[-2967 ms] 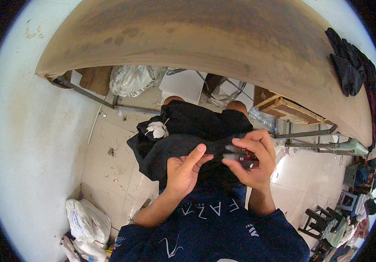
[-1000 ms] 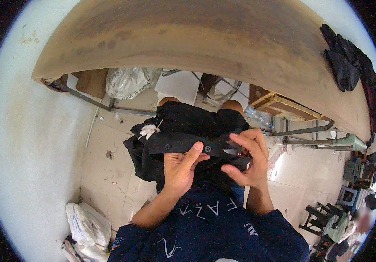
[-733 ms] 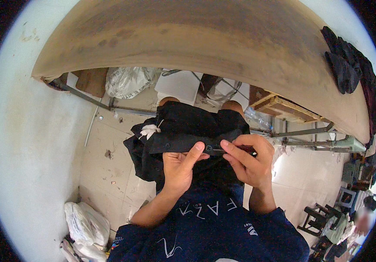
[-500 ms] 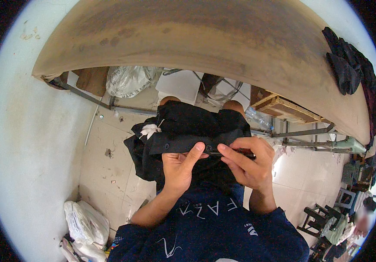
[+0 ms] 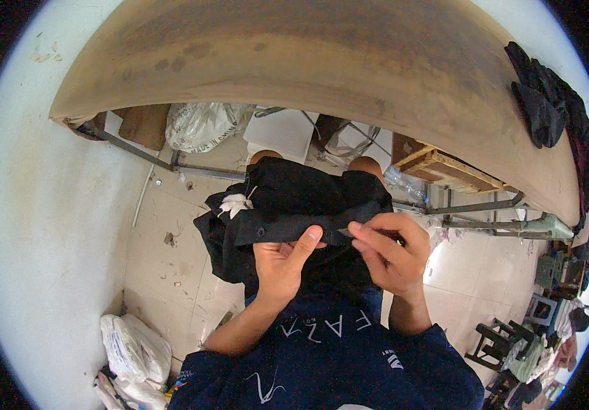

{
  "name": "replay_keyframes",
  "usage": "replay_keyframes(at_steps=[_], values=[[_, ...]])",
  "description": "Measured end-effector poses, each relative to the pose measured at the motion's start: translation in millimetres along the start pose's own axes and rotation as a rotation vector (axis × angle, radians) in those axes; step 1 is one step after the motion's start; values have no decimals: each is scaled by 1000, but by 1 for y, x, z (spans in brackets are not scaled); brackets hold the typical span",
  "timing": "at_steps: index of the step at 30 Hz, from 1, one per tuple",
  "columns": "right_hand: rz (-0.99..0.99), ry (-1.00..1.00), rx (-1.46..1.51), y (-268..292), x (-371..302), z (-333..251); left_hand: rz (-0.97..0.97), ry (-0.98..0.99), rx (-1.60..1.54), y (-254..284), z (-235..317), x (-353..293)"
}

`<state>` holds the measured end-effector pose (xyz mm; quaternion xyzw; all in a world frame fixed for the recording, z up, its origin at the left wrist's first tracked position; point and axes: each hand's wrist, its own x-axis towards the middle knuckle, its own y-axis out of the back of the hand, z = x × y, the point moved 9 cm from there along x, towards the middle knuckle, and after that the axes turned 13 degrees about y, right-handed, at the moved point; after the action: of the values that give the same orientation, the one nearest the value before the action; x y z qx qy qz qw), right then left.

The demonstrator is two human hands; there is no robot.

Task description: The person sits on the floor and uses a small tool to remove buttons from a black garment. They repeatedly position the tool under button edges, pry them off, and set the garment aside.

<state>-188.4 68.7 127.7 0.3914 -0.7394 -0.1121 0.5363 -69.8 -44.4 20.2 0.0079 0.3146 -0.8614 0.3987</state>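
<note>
Head view. Black garment (image 5: 315,183): on the person's lap, near side of the knees (image 5: 366,165); buttoned strip (image 5: 286,225) runs left to right. Left hand (image 5: 282,265): thumb and fingers pinching the strip. Right hand (image 5: 393,256): grasping small snips (image 5: 344,233), nearer the strip's right end; blades point left along it, contact unclear. Dark button (image 5: 261,232): left of the left thumb.

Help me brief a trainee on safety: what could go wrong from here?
The pointed metal tool in the right hand aims toward the thumb of the left hand; a slip might nick it. The tool is also close to the black garment, so it could snag or cut that garment.
</note>
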Motion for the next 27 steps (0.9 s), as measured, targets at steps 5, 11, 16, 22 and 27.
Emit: replay_keyframes(at_steps=[5,11,16,22,27], values=[[41,-178,132,0,-8,17,4,80,-94,2,-6,1],[-34,-434,211,-33,-37,52,-58,138,-219,3,-4,5],[261,-133,81,-2,-28,34,-101,128,-295,7,-3,8],[254,60,-14,0,-22,7,-206,241,-269,-25,-21,-4],[177,119,38,-7,-21,-2,-122,219,-240,-23,-22,-3]])
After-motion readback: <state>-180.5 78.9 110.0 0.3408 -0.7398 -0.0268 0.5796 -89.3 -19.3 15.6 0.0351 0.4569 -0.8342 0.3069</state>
